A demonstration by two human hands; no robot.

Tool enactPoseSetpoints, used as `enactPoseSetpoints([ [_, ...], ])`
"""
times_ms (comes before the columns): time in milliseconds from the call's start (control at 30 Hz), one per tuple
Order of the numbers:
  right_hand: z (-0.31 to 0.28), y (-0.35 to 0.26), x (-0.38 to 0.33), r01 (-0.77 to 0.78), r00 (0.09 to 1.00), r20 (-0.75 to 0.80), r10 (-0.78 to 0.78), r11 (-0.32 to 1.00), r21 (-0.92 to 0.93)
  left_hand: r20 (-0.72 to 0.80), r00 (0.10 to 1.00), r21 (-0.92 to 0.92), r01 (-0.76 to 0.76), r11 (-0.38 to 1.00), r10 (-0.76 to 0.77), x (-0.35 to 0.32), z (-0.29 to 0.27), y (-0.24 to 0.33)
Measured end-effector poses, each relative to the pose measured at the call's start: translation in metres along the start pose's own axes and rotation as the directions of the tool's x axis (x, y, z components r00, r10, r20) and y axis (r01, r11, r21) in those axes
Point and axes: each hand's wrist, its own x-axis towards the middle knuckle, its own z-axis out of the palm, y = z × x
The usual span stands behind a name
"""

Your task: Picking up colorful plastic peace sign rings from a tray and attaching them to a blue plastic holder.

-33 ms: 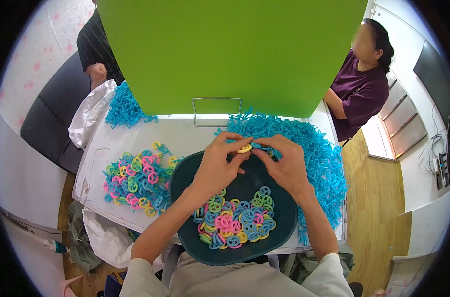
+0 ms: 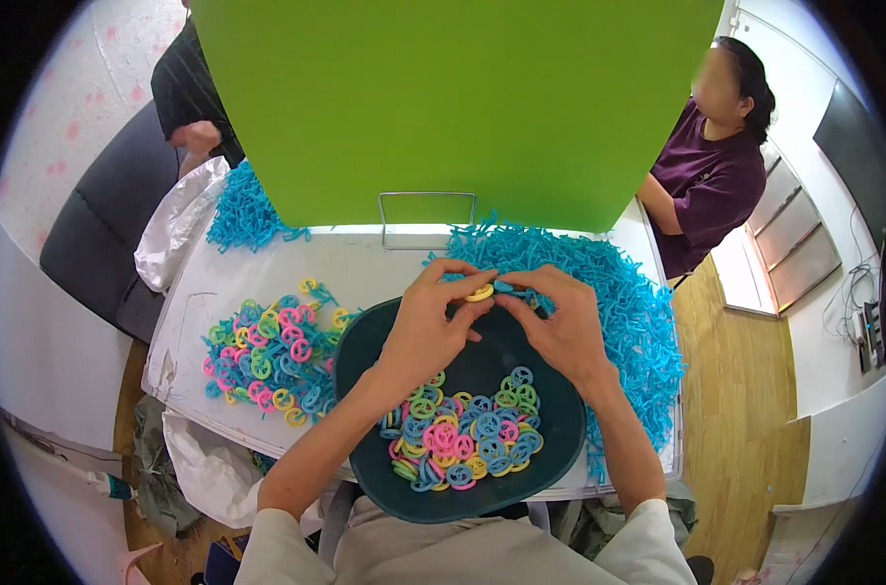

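My left hand (image 2: pixel 429 320) pinches a small yellow plastic wheel (image 2: pixel 481 292) between thumb and fingers. Against it, my right hand (image 2: pixel 566 327) grips a blue plastic piece (image 2: pixel 503 287), its far end hidden by the fingers. The two pieces meet or nearly touch above the far rim of a dark green basin (image 2: pixel 506 343). Loose pink, blue, yellow and green wheels (image 2: pixel 467 434) lie in the basin's near half. Beyond and right of my right hand spreads a big heap of blue plastic pieces (image 2: pixel 628 322).
Left of the basin, wheels joined to blue pieces (image 2: pixel 277 351) are piled on the white table (image 2: pixel 350 263). An upright green board (image 2: pixel 452 107) and a wire stand (image 2: pixel 428 194) block the far side. More blue pieces (image 2: pixel 240 210) lie far left. People sit on both sides.
My hands and the pieces in them stay in place. At the far left, another person's hand has shifted slightly.
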Motion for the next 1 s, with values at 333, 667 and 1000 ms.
enactPoseSetpoints([
  [333,0.001,0.001,-0.001,-0.024,1.000,0.016,0.024,1.000,0.012,-0.068,0.998,-0.164,0.006,0.986,-0.017,0.001,-0.004,-0.009],
  [667,-0.005,0.001,-0.003,0.101,0.991,0.088,-0.099,0.995,-0.008,0.031,0.984,-0.177,0.179,0.968,-0.177,0.004,0.000,-0.005],
  [1000,-0.003,-0.005,-0.003,0.079,0.993,0.093,-0.078,0.997,-0.007,-0.007,0.993,-0.118,0.113,0.987,-0.115,0.003,0.001,-0.007],
])
